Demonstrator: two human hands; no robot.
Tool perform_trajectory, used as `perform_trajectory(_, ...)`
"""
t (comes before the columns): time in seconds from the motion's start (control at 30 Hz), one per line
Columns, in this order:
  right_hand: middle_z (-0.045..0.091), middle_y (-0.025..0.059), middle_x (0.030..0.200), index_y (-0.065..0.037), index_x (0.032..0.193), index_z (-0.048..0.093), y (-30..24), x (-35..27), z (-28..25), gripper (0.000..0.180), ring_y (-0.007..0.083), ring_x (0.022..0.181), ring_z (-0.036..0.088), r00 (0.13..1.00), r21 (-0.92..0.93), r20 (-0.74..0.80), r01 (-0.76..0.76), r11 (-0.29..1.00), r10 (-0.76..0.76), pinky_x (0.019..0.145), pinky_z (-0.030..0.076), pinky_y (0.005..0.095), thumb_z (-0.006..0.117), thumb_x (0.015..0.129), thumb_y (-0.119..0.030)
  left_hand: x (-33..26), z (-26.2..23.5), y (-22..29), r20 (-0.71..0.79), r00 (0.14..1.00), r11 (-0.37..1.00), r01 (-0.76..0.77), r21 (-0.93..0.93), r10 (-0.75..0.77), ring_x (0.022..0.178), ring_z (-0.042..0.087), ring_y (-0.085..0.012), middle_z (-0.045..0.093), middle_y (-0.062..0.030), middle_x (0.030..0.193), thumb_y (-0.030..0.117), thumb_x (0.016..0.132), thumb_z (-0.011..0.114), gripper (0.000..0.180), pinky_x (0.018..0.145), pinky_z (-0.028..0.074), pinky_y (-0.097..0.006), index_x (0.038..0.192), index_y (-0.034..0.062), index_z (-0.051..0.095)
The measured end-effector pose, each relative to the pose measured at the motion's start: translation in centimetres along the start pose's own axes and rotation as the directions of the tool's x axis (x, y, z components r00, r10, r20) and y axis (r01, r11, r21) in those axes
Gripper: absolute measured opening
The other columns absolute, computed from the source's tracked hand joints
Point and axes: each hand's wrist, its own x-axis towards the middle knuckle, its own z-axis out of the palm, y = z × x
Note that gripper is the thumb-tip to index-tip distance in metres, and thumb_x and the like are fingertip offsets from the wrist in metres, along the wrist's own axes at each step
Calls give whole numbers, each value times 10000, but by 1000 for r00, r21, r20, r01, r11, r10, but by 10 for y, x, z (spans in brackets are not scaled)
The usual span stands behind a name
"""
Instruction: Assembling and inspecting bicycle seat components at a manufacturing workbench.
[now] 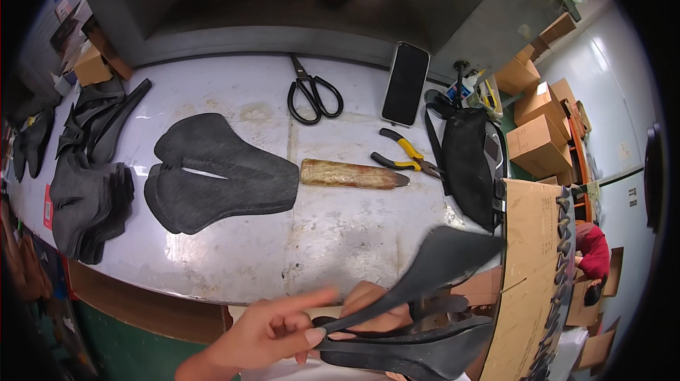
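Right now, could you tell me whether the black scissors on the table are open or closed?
Closed, or nearly: the scissors lie flat on the table, blades together in one narrow point, handle loops side by side.
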Motion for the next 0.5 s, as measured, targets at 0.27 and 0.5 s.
perform_trajectory(0.27,657,91,938,-31,938,702,-31,10,2,140,200,875,624,825,358,-243,-412,838,510,793,489,353,745,846,-126,-6,-1,-16,-69,996,956,36,-293,-58,597,642,-122,693,-112,785,-29,931,527,413,536,524,-243,1343,-47,505)
perform_trajectory(0.5,678,100,974,-3,992,697,-48,15,-6,206,204,932,624,702,244,-259,-617,748,663,837,491,350,709,879,-176,-10,0,-17,-61,991,951,94,-295,-117,584,646,-143,695,-144,793,-35,914,527,401,522,524,-252,1309,-103,507)
